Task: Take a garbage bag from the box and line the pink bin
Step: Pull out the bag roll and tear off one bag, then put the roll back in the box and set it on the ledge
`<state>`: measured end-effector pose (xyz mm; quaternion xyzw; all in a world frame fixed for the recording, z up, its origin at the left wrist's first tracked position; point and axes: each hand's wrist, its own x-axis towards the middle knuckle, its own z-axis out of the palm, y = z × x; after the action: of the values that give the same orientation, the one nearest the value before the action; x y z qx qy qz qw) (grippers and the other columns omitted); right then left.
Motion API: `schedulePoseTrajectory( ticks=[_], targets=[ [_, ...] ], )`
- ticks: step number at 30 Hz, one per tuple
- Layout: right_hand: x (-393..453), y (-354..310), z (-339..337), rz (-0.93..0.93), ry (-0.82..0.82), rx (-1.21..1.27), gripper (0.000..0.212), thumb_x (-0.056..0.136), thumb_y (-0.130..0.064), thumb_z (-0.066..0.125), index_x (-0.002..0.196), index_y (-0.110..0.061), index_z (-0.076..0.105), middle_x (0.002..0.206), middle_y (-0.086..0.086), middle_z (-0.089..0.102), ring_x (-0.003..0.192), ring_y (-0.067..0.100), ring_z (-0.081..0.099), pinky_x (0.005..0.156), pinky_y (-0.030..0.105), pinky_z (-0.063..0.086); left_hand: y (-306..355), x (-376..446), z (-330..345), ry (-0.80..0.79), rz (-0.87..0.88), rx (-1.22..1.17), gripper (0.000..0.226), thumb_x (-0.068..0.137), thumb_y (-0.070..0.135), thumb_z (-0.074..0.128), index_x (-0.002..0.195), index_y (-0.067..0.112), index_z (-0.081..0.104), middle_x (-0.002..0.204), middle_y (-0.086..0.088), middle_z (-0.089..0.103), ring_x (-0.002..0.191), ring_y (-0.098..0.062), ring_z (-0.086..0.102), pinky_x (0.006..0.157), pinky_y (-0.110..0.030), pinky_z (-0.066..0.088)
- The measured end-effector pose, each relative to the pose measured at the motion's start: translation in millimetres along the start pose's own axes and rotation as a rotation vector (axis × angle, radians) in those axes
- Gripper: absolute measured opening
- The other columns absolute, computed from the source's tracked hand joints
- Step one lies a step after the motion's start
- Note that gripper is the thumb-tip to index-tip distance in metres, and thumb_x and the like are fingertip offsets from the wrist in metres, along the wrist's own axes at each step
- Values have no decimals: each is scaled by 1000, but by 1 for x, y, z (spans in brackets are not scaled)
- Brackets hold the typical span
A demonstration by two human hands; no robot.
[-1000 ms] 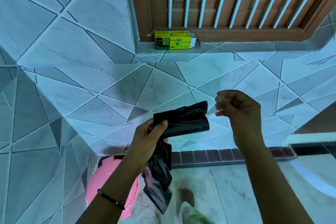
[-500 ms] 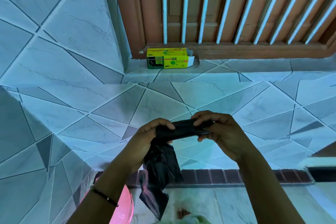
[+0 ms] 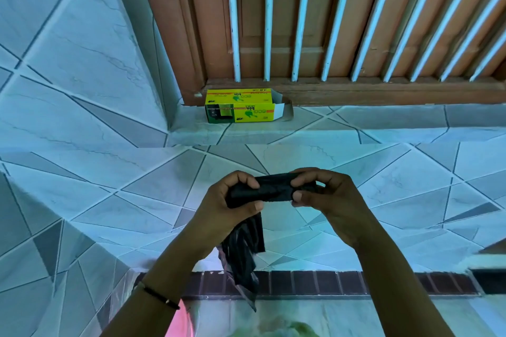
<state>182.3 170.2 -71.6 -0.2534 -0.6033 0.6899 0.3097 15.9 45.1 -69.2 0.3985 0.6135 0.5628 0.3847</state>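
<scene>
Both my hands hold a roll of black garbage bags [image 3: 271, 190] in front of the tiled wall. My left hand [image 3: 230, 205] grips the roll's left end, and a loose black bag [image 3: 243, 257] hangs down from under it. My right hand [image 3: 325, 194] pinches the roll's right end between thumb and fingers. The yellow and green bag box [image 3: 241, 105] lies on the tiled ledge above, its right flap open. Only a sliver of the pink bin [image 3: 179, 323] shows at the bottom edge, beside my left forearm.
A brown wooden frame with white bars [image 3: 301, 22] stands behind the ledge [image 3: 356, 128]. Tiled walls meet in a corner at the left. A dark brick strip [image 3: 328, 282] runs along the wall's foot above the pale floor.
My right hand came in from the side and took hold of the roll's right end. The view tilted upward, so the box sits lower and the pink bin has nearly left the frame.
</scene>
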Motion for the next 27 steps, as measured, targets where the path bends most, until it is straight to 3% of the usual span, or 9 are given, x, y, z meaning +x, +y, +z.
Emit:
schedulePoseTrajectory(
  ticks=[6, 9, 11, 14, 16, 19, 23, 27],
  targets=[
    [16, -9, -8, -63, 23, -12, 30, 68, 12, 69, 89, -9, 68, 83, 4, 70, 59, 24, 63, 59, 30, 56, 7, 20, -1, -23, -11, 68, 36, 79, 15, 70, 109, 31, 57, 94, 18, 69, 83, 0, 65, 76, -14, 48],
    [23, -13, -15, -104, 110, -30, 31, 68, 12, 70, 90, -10, 68, 77, 2, 71, 57, 23, 63, 57, 28, 56, 12, 30, -5, 22, -23, 469, 56, 77, 36, 71, 125, 36, 42, 100, 15, 65, 89, -5, 63, 84, -21, 43],
    [27, -17, -22, -129, 181, -32, 30, 69, 12, 70, 90, -10, 68, 75, 2, 71, 55, 22, 62, 56, 28, 56, 22, 39, -9, 162, 64, 734, 66, 76, 44, 69, 133, 34, 36, 108, 13, 59, 94, -6, 57, 85, -24, 40],
    [29, -21, -34, -152, 255, 3, 30, 70, 12, 68, 90, -10, 68, 74, 1, 71, 53, 21, 61, 56, 27, 56, 44, 56, -17, 386, 278, 877, 50, 82, 38, 65, 127, 27, 46, 121, 5, 54, 104, -15, 57, 85, -32, 47],
    [29, -23, -40, -160, 280, 29, 30, 70, 13, 67, 88, -11, 68, 74, 1, 72, 53, 21, 61, 55, 26, 55, 56, 74, -20, 428, 395, 997, 38, 84, 32, 63, 120, 23, 53, 125, 1, 52, 101, -23, 60, 82, -38, 50],
    [28, -26, -44, -166, 298, 47, 29, 70, 14, 67, 85, -11, 68, 74, 0, 72, 52, 20, 61, 54, 25, 55, 66, 106, -20, 367, 422, 1203, 40, 85, 26, 61, 124, 19, 53, 134, -1, 48, 97, -32, 62, 75, -40, 51],
    [26, -28, -45, -180, 303, 51, 30, 69, 15, 67, 83, -11, 69, 74, -1, 72, 55, 21, 62, 55, 25, 55, 66, 144, -18, 244, 297, 1490, 64, 87, 27, 58, 142, 15, 30, 149, -5, 34, 106, -38, 59, 77, -45, 52],
    [18, -32, -50, -199, 291, 54, 30, 66, 13, 69, 80, -13, 69, 74, -1, 72, 57, 21, 64, 56, 25, 55, 57, 157, -20, 213, 220, 1545, 62, 90, 24, 53, 145, 13, 25, 153, -11, 28, 112, -39, 57, 83, -45, 50]
  ],
)
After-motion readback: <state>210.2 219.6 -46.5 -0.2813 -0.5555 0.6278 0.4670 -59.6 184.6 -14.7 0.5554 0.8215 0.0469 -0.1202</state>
